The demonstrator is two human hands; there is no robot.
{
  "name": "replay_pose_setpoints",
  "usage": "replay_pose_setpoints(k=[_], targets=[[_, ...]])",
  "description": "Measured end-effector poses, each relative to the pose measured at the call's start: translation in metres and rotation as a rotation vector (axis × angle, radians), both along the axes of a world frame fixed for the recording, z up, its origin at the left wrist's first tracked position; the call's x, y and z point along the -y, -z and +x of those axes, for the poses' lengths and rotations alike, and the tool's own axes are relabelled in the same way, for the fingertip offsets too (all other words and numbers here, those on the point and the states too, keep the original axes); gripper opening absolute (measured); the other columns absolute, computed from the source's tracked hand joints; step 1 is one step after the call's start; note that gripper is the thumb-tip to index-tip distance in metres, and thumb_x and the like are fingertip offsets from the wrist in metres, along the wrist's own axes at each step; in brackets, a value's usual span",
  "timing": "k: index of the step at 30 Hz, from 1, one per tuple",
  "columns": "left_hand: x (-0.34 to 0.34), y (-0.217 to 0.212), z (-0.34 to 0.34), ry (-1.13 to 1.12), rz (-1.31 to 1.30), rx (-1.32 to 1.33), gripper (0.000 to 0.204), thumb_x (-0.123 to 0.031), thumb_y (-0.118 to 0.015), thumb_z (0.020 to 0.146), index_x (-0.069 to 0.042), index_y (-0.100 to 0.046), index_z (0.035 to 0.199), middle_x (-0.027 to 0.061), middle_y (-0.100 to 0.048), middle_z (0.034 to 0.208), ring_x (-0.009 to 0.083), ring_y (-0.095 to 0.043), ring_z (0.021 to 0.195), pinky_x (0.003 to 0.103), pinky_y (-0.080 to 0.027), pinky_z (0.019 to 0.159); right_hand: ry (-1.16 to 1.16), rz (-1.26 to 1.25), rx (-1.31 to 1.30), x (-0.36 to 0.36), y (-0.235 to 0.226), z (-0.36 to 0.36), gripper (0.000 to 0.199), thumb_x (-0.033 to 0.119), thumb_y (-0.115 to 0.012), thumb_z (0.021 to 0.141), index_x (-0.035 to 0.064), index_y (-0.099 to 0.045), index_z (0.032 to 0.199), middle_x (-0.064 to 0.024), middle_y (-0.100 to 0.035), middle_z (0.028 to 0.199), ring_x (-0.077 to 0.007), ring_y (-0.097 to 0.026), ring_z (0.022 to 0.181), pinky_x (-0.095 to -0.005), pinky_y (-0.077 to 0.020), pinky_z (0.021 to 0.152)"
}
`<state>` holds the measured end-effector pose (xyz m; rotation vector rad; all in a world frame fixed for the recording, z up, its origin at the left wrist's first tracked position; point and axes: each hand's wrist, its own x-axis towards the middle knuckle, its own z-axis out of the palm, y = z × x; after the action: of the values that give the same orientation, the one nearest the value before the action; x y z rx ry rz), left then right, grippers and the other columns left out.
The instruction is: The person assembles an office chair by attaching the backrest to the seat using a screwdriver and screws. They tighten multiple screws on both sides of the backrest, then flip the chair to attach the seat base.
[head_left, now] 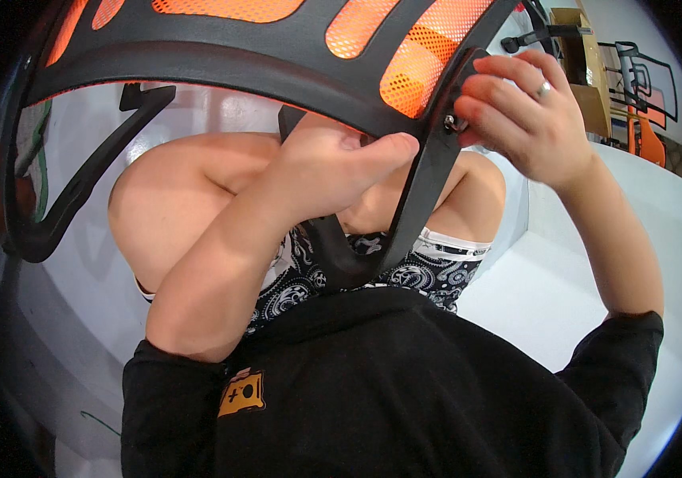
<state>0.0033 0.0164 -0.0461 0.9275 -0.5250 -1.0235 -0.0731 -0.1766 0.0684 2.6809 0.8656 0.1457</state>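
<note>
The right hand point(528, 107) is pinching a small metal bolt point(454, 123) with its fingertips curled in, pressing it against the side of a black plastic chair frame point(221, 68). A ring is showing on one finger. The left hand point(341, 163) is clenching around the lower edge of the same frame, thumb pointing toward the right hand, and is bracing the frame from below. Both hands are working close together, with the frame's curved bar passing between them.

The chair frame is arching across the top of the view, and orange mesh point(417, 68) is filling its openings. A black strut point(417, 199) is running down from the bolt toward the person's lap, and a second black arm point(78, 191) is sweeping down on the left.

Beneath the hands, the person's bare knees and patterned black-and-white shorts point(421, 275) are showing, and a black shirt point(389, 390) with a small orange patch is filling the lower part. Off to the upper right, more chair parts point(644, 95) are standing near a white floor point(564, 303).
</note>
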Motion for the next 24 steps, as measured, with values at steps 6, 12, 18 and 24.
replay_pose_setpoints(k=[6,12,18,24], targets=[[0.001,-0.001,-0.001,-0.013,-0.042,-0.008,0.034,-0.007,-0.062,0.079,0.003,-0.054,0.111,0.0050,-0.059,0.104,0.0108,-0.054,0.095,0.026,-0.044,0.082,-0.110,-0.080,-0.029,0.005,0.001,0.007,0.025,0.035,-0.064,0.066,0.0157,-0.056,0.079,0.0019,-0.050,0.078,-0.0143,-0.054,0.074,-0.0377,-0.0398,0.073],[-0.003,-0.002,-0.001,0.009,-0.031,0.031,0.035,-0.003,-0.060,0.080,0.004,-0.053,0.114,0.0075,-0.057,0.113,0.0157,-0.053,0.104,0.029,-0.041,0.091,-0.096,-0.067,0.078,0.006,0.010,-0.001,0.026,0.037,-0.064,0.064,0.0161,-0.054,0.074,0.0031,-0.046,0.071,-0.0143,-0.048,0.058,-0.0368,-0.0361,0.068],[0.001,0.001,-0.007,-0.101,-0.140,0.021,0.032,-0.006,-0.059,0.083,0.005,-0.052,0.112,0.0060,-0.059,0.107,0.0115,-0.054,0.095,0.027,-0.045,0.084,0.344,0.086,0.283,-0.018,0.041,-0.028,0.021,0.033,-0.064,0.068,0.0199,-0.049,0.068,0.0031,-0.038,0.064,-0.0139,-0.045,0.055,-0.0337,-0.0310,0.061],[0.001,0.011,-0.010,-0.088,0.021,0.037,0.027,-0.007,-0.061,0.082,0.004,-0.057,0.107,0.0053,-0.061,0.102,0.0114,-0.055,0.094,0.027,-0.045,0.083,0.668,0.322,0.313,-0.048,0.049,-0.043,0.015,0.019,-0.068,0.069,0.0148,-0.055,0.075,0.0016,-0.050,0.070,-0.0170,-0.050,0.061,-0.0303,-0.0345,0.060]])
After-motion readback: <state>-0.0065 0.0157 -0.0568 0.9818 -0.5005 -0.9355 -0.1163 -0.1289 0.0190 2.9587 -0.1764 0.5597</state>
